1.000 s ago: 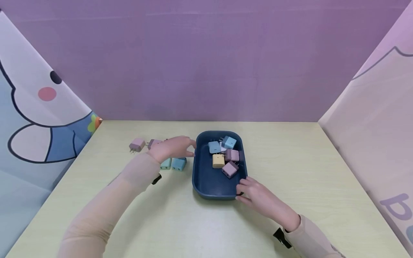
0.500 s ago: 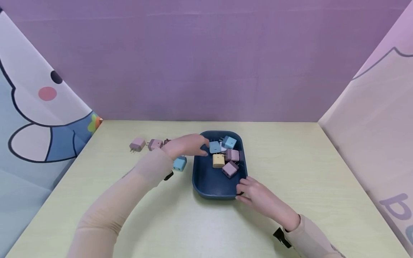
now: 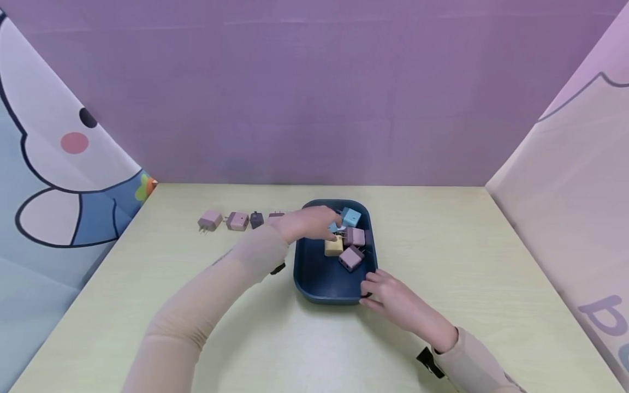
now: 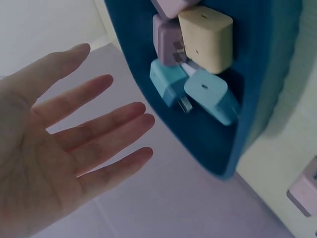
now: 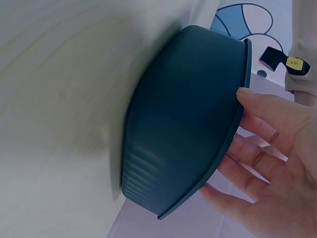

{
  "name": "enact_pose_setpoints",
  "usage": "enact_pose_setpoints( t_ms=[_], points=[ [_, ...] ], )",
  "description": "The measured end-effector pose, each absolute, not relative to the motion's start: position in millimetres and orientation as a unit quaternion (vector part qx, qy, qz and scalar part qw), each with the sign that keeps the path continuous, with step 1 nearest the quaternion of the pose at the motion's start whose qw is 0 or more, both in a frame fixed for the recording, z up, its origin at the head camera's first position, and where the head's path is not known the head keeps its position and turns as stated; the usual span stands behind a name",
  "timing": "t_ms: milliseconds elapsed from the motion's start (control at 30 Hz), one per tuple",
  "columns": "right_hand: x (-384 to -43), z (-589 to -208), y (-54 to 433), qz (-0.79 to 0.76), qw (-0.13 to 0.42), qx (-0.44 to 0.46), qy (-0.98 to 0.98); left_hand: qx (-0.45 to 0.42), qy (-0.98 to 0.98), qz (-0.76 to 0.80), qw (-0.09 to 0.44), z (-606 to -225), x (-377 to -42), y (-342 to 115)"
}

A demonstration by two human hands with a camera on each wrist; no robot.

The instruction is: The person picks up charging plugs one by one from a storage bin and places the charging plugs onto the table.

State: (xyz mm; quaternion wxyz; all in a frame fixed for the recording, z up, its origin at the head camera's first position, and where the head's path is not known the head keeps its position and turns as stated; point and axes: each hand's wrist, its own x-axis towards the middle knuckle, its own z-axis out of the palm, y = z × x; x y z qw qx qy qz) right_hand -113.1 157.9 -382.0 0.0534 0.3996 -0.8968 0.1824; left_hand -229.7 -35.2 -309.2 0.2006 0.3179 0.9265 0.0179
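A dark blue plastic tray (image 3: 314,281) stands on the table with several plug-in chargers in it: a yellow charger (image 3: 333,249), light blue ones such as the blue charger (image 4: 205,91), and pinkish-purple ones such as the purple charger (image 3: 351,258). Over the tray's far half hovers my left hand (image 3: 312,222), its fingers spread and nothing in them in the left wrist view; from the head it partly covers a blue charger. At the near right corner my right hand (image 3: 393,300) holds the tray's rim, thumb on the outer wall (image 5: 185,99) and fingers over the edge.
Left of the tray, a row of chargers lies on the table: a pink charger (image 3: 210,219), another pink charger (image 3: 239,221), a dark charger (image 3: 256,220) and a partly hidden pink charger (image 3: 276,215). A purple backdrop (image 3: 314,98) rises behind the table.
My left hand has moved right, from beside the tray's left rim to above the chargers inside. More of the table row shows behind my arm. The right hand and tray have stayed put.
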Motion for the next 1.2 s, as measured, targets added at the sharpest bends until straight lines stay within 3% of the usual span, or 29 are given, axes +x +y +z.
enact_pose_setpoints(
  t_ms=[233,500,1200],
  points=[
    [-112.4,-381.9,158.5,0.188,0.062,0.403,-0.894,0.344,0.919,0.017,0.193,-309.6,-226.9,-12.9],
    [-112.4,-382.3,158.5,0.188,0.058,0.400,-0.895,0.337,0.915,0.036,0.220,-311.8,-223.5,2.4],
    [-113.9,-383.5,159.8,0.194,0.062,0.407,-0.890,0.355,0.904,0.019,0.238,-329.7,-219.4,20.8]
  ],
)
